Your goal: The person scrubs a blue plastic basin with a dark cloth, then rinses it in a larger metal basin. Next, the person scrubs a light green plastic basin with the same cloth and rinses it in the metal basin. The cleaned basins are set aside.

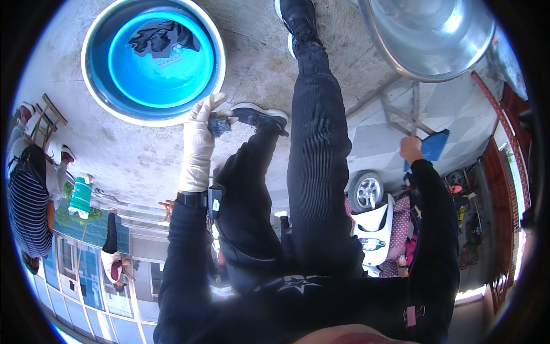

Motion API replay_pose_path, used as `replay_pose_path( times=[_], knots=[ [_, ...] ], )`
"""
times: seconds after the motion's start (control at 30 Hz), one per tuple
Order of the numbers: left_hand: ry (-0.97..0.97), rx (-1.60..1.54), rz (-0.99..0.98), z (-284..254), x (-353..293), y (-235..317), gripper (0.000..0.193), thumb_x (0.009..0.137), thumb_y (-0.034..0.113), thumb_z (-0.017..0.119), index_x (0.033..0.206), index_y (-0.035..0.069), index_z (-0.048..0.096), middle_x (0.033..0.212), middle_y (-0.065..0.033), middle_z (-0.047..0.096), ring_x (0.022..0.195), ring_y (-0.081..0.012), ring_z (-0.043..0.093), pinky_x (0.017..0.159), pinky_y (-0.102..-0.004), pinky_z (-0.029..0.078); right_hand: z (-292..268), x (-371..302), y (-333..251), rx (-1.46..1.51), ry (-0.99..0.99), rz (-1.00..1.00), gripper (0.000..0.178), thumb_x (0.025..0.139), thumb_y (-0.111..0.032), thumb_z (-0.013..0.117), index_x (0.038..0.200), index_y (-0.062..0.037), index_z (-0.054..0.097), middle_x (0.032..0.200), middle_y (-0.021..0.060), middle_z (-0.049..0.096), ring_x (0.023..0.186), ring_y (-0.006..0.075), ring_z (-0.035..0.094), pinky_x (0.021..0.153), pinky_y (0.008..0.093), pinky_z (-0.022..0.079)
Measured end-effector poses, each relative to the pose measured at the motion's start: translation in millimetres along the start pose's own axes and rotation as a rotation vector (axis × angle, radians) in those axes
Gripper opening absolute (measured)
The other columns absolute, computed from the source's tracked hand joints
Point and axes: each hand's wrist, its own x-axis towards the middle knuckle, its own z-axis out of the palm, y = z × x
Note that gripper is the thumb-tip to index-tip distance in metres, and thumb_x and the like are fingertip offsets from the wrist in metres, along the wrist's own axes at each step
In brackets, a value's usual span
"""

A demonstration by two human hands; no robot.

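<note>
My left hand (200, 123) wears a cream glove, its fingers bent around a dark blue-grey fuzzy wad (219, 124) that looks like a scouring pad. The hand is beside the rim of a large metal basin (91, 86) at the upper left. Inside that basin sits a bright blue basin (117, 63) holding water and dark cloth (163, 39). Out to the right, my bare right hand (411, 150) is closed at the edge of a small folding stool with a blue seat (435, 145). The stool's thin legs (415, 109) stick out toward the far side.
Another large metal basin (429, 40) stands at the upper right. A white scooter (372, 229) with a dotted cover is behind me on the right. At the left edge one person in a striped top (31, 195) is near a wooden stool (50, 114); another person (112, 258) is farther off.
</note>
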Motion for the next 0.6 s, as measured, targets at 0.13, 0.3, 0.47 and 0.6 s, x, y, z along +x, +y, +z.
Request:
replay_pose_path(
  times=[0.13,0.3,0.47,0.6],
  knots=[
    [-0.040,-0.061,0.018,19,-31,14,0.030,0.102,0.024,0.053,0.114,-0.002,0.061,0.110,-0.0163,0.068,0.078,-0.0187,0.069,0.066,-0.0348,0.062,-114,-42,-49,0.050,-0.075,-0.041,0.027,0.069,-0.016,0.070,0.094,-0.0083,0.076,0.103,0.0149,0.072,0.100,0.0334,0.069,0.079,0.0429,0.055],
    [0.024,-0.108,0.020,32,-74,55,0.033,0.102,0.028,0.052,0.120,0.002,0.060,0.118,-0.0176,0.066,0.081,-0.0216,0.069,0.072,-0.0422,0.061,-193,-32,-108,0.252,0.038,-0.409,0.031,0.069,-0.024,0.077,0.094,-0.0072,0.075,0.101,0.0150,0.072,0.100,0.0378,0.067,0.082,0.0446,0.053],
    [0.187,-0.298,0.043,24,-105,78,0.028,0.100,0.026,0.057,0.113,0.003,0.064,0.096,-0.0123,0.071,0.073,-0.0170,0.067,0.062,-0.0300,0.057,-215,-28,-119,1.096,-0.044,-0.527,0.042,0.082,-0.036,0.070,0.115,-0.0096,0.068,0.107,0.0093,0.071,0.096,0.0281,0.068,0.080,0.0397,0.053],
    [0.111,0.053,-0.079,11,-98,36,0.020,0.098,0.030,0.061,0.110,0.015,0.066,0.061,-0.0020,0.065,0.048,-0.0111,0.058,0.044,-0.0208,0.039,-224,-38,-111,1.088,-0.165,-0.452,0.043,0.083,-0.037,0.068,0.117,-0.0098,0.066,0.108,0.0087,0.071,0.097,0.0265,0.067,0.080,0.0391,0.052]
  ],
)
